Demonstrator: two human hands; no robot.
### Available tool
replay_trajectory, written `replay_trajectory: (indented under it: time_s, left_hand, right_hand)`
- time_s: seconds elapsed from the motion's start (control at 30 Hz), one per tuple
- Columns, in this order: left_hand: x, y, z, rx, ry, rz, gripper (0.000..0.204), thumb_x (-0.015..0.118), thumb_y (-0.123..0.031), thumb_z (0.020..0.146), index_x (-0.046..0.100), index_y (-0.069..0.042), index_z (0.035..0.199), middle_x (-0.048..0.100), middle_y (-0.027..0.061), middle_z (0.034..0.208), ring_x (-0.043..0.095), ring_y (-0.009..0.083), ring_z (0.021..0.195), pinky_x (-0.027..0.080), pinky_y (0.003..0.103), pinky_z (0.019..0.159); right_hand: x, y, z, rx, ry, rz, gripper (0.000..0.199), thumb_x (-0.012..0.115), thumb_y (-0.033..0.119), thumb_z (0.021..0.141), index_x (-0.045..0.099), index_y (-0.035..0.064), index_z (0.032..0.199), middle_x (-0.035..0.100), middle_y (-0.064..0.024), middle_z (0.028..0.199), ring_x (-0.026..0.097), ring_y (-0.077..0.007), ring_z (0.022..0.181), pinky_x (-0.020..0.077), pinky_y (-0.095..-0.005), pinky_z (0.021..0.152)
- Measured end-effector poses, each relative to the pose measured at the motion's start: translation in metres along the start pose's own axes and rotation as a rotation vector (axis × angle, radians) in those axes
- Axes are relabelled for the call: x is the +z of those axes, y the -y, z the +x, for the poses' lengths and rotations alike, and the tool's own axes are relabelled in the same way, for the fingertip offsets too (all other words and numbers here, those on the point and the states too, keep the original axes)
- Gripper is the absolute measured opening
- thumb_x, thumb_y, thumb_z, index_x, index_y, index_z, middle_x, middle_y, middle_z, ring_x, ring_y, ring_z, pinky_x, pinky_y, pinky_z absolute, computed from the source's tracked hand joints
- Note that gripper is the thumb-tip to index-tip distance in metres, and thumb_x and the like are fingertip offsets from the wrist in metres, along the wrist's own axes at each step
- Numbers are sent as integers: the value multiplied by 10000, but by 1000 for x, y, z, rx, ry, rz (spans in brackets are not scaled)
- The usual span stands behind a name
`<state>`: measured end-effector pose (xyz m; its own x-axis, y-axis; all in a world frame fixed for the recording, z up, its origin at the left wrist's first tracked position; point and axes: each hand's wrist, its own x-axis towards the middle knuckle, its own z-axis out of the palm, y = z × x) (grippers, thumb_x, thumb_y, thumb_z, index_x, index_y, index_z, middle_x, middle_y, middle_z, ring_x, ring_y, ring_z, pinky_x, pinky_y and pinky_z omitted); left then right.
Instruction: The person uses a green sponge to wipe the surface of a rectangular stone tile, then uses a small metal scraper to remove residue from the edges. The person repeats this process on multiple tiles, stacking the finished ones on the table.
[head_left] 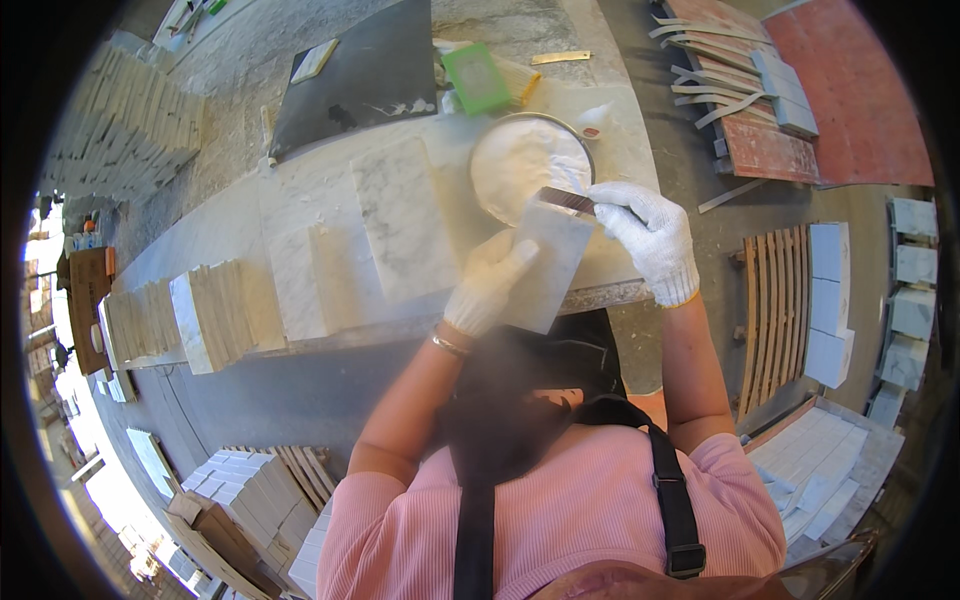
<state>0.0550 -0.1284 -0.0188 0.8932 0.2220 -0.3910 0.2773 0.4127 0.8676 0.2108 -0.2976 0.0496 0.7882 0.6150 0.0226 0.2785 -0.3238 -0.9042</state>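
Your gloved left hand (pixel 492 278) grips a pale marble tile (pixel 553 262); your right hand (pixel 650 235) pinches a dark strip (pixel 566 199) at its far end, beside a round bowl (pixel 532 114).

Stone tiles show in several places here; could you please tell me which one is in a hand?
The pale grey tile in the left hand, with the right hand at its far edge; the other tiles rest unheld.

Bright | glare far left | fisheye bending, black corners | blur below centre
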Motion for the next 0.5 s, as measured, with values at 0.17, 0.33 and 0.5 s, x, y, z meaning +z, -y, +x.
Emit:
replay_trajectory:
  time_s: [0.17,0.33,0.5]
  left_hand:
    - [1,0,-1,1,2,-45,476,649,-340,1036,638,38,1325,687,46,1201,600,114,1073,496,307,973]
    - [1,0,0,0,12,-34,478,646,-335,1038,633,39,1335,688,49,1206,603,116,1079,496,310,978]
    - [1,2,0,15,6,-51,472,656,-332,1036,640,30,1339,694,45,1201,612,114,1069,503,304,961]
  right_hand:
    - [-1,-1,3,123,30,91,215,714,62,946,772,32,1151,737,-20,933,621,-62,734,494,-220,658]
    - [-1,2,9,193,93,152,234,710,92,932,771,40,1152,720,0,890,607,-51,710,472,-214,633]
    - [-3,3,10,224,116,78,234,684,77,929,762,-5,1133,777,-99,1092,703,-135,1004,534,-280,904]
